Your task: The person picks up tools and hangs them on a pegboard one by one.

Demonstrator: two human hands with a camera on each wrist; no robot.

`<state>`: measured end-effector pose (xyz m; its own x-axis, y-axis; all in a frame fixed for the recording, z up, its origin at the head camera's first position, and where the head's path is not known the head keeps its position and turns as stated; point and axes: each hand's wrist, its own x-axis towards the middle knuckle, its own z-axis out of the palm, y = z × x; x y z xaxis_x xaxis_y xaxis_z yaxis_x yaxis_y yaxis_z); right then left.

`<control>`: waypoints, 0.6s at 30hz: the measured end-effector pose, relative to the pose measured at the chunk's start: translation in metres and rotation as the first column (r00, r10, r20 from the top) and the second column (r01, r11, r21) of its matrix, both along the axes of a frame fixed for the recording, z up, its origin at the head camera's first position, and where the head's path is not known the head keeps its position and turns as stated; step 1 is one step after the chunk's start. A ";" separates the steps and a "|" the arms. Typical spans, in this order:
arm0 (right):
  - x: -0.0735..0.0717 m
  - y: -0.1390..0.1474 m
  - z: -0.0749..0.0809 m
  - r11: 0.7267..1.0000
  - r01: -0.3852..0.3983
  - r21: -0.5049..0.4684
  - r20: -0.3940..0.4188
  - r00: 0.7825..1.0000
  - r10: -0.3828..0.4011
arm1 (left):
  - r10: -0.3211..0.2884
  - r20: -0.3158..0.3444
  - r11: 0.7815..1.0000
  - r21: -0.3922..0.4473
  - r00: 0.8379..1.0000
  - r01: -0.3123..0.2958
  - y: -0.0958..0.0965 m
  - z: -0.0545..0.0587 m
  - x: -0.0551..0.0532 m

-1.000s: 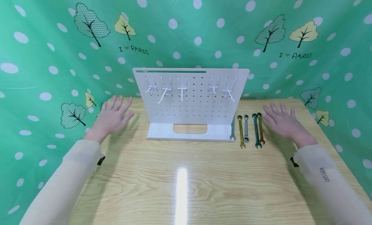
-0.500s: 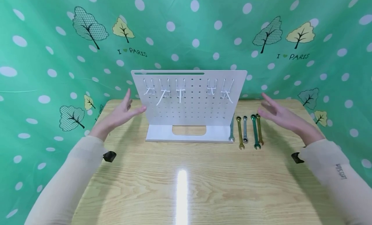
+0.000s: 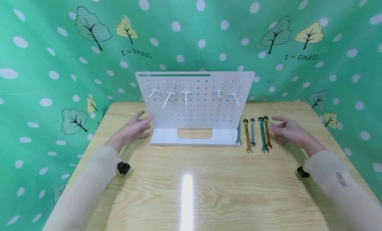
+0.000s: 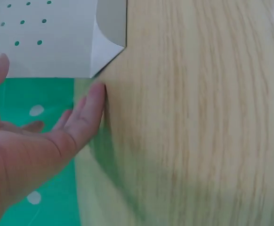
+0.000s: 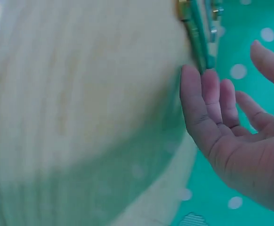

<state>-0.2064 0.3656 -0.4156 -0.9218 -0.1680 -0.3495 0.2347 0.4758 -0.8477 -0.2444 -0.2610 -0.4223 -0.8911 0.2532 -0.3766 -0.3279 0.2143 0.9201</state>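
Observation:
A white pegboard (image 3: 197,111) stands on its base at the back of the table, with several white hooks (image 3: 186,93) along its upper part. My left hand (image 3: 131,130) is at the board's left edge, fingers loosely bent and holding nothing; whether the thumb touches the board I cannot tell. Right of the board lies a row of several combination wrenches: a gold one (image 3: 247,135), a silver one (image 3: 252,131), a green one (image 3: 262,133) and a bronze-gold one (image 3: 267,131). Another bluish wrench (image 3: 238,135) lies against the base. Just right of the row my right hand (image 3: 287,131) hovers with relaxed, bare fingers.
The wooden table (image 3: 149,184) spreads out in front of the board, with a bright light reflection down its middle. A green dotted curtain (image 3: 191,32) hangs behind and along both sides. Each wrist carries a black camera (image 3: 123,167).
Both hands have turned and lowered toward the table. The left moved right, up to the board's edge; the right came down beside the wrenches. Board and wrenches stayed put.

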 end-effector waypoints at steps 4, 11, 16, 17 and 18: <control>-0.003 0.004 -0.008 1.000 0.010 -0.019 0.078 0.997 -0.009 | -0.031 0.019 0.998 0.048 0.999 0.030 0.000 -0.006 -0.003; -0.007 -0.002 -0.011 0.999 -0.017 0.036 0.151 0.989 0.012 | -0.070 0.034 0.994 0.083 0.997 0.067 0.001 -0.009 -0.007; -0.008 -0.006 -0.016 0.995 -0.021 0.096 0.111 0.994 0.010 | -0.084 0.062 0.992 0.103 0.994 0.078 0.000 -0.010 -0.007; -0.008 -0.006 -0.017 0.996 -0.019 0.090 0.113 0.994 0.009 | -0.085 0.072 0.991 0.109 0.994 0.077 0.000 -0.010 -0.006; -0.008 -0.006 -0.018 0.996 -0.018 0.083 0.117 0.993 0.008 | -0.088 0.079 0.990 0.114 0.993 0.078 0.000 -0.011 -0.006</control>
<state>-0.2145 0.3599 -0.4333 -0.8721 -0.1456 -0.4672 0.3224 0.5474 -0.7723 -0.2505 -0.2608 -0.4330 -0.8319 0.3691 -0.4145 -0.3900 0.1425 0.9097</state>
